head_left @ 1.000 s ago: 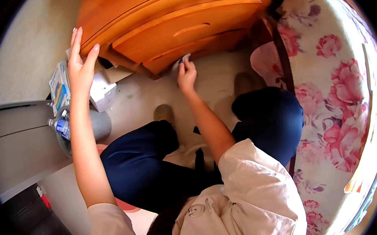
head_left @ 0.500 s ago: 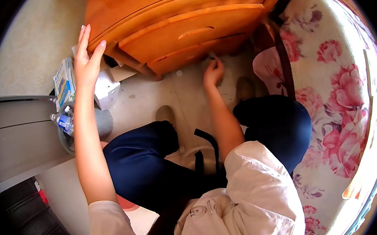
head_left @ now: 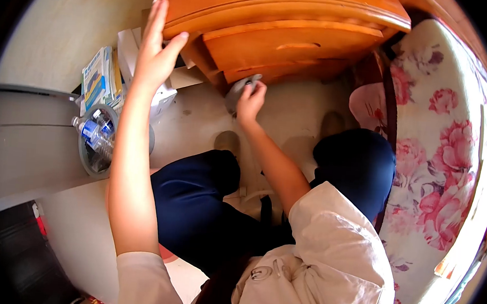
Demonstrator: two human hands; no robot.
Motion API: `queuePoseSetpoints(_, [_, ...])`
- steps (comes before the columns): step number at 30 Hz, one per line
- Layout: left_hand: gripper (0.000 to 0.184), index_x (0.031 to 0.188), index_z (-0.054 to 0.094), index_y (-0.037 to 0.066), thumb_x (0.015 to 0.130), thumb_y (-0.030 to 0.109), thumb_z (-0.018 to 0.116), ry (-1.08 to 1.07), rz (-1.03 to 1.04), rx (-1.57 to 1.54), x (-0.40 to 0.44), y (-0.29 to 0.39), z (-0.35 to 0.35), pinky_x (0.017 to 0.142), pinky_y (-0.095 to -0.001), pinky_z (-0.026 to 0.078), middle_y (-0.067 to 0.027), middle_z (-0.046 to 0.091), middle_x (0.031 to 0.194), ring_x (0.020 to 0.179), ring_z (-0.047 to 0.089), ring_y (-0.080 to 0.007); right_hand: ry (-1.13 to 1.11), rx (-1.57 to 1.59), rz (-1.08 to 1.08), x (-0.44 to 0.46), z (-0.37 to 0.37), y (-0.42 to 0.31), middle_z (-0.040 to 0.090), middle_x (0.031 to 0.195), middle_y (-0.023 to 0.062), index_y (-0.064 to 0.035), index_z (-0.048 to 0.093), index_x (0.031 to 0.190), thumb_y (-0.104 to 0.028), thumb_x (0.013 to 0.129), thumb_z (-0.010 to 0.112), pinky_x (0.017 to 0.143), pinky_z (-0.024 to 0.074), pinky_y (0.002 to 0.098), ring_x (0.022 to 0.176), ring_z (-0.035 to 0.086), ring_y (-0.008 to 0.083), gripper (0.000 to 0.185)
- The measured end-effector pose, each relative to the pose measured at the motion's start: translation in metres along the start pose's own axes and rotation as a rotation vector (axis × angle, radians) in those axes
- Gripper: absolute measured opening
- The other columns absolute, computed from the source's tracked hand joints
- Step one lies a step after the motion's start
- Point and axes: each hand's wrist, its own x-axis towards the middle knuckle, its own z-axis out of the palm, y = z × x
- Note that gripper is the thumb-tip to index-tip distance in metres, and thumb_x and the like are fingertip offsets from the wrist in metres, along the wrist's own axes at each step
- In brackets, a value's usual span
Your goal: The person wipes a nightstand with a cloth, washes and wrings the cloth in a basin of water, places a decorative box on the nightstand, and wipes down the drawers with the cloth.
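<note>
My left hand [head_left: 157,55] rests against the left corner of the orange wooden cabinet [head_left: 296,43], its fingers stretched out and the thumb apart. My right hand [head_left: 251,100] is closed on a small grey cloth [head_left: 236,95] in front of the cabinet's lowest drawer, near its left end. The cloth hangs beside the fingers, low over the floor [head_left: 201,112]. Its exact outline is partly hidden by the hand.
At the left stand a bin [head_left: 93,161] with plastic bottles [head_left: 90,132], a stack of books [head_left: 99,80] and a white box [head_left: 163,98]. A bed with a flowered cover [head_left: 417,164] runs along the right. A pink flowered item [head_left: 368,107] lies beside it.
My right hand swept right along the cabinet's base, then back left with the cloth. My left hand stays on the cabinet corner. The whole view has shifted, placing the cabinet further right.
</note>
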Motion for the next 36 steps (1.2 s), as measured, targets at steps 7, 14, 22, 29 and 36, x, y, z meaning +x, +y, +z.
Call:
queuePoseSetpoints(7, [0.051, 0.136, 0.033, 0.007, 0.087, 0.01, 0.047, -0.072, -0.212, -0.349, -0.015, 0.007, -0.028, 0.108, -0.0291, 0.016, -0.0128, 0.024, 0.144, 0.135, 0.018, -0.0199, -0.049, 0.414, -0.224, -0.008, 0.02, -0.144, 0.048, 0.101, 0.0065, -0.0014, 0.04, 0.109, -0.004, 0.087, 0.049, 0.081, 0.0406, 0.0261, 0.089, 0.048, 0.0135, 0.023])
queuePoseSetpoints(14, [0.056, 0.12, 0.049, 0.009, 0.08, 0.046, 0.06, 0.237, -1.073, -0.867, -0.099, 0.001, 0.004, 0.086, -0.0358, 0.043, -0.012, 0.056, 0.115, 0.095, 0.058, -0.0205, -0.242, 0.402, -0.926, 0.038, 0.059, -0.208, 0.04, 0.11, 0.0154, -0.0009, 0.038, 0.11, 0.012, 0.074, 0.048, 0.084, 0.0408, 0.0303, 0.094, 0.048, 0.0237, 0.039])
queuePoseSetpoints(22, [0.035, 0.119, 0.047, 0.006, 0.095, 0.027, 0.033, 0.538, -0.897, -1.814, -0.083, -0.027, 0.089, 0.096, -0.0361, 0.04, -0.0092, 0.053, 0.118, 0.11, 0.05, -0.0197, -0.62, -0.01, -1.159, 0.033, 0.043, -0.152, 0.049, 0.102, 0.0237, 0.0002, 0.044, 0.097, 0.011, 0.067, 0.053, 0.076, 0.0465, 0.0415, 0.088, 0.053, 0.0376, 0.033])
queuePoseSetpoints(29, [0.03, 0.116, 0.05, 0.011, 0.094, 0.028, 0.04, 0.638, -1.151, -1.921, -0.135, -0.097, 0.141, 0.097, -0.0352, 0.039, -0.0041, 0.052, 0.118, 0.109, 0.05, -0.0173, -0.884, -0.138, -1.139, 0.02, 0.038, -0.065, 0.05, 0.104, 0.0191, -0.0023, 0.049, 0.096, 0.004, 0.072, 0.063, 0.06, 0.0506, 0.0372, 0.075, 0.058, 0.0347, 0.029])
queuePoseSetpoints(36, [0.044, 0.123, 0.046, 0.016, 0.091, 0.042, 0.03, 0.506, -1.42, -1.855, -0.199, -0.153, 0.201, 0.096, -0.0433, 0.038, -0.0047, 0.048, 0.126, 0.116, 0.045, -0.0227, -1.279, -0.626, -0.938, 0.016, 0.018, 0.02, 0.051, 0.109, 0.0157, -0.004, 0.049, 0.103, -0.015, 0.081, 0.048, 0.069, 0.0511, 0.0361, 0.085, 0.06, 0.029, 0.025])
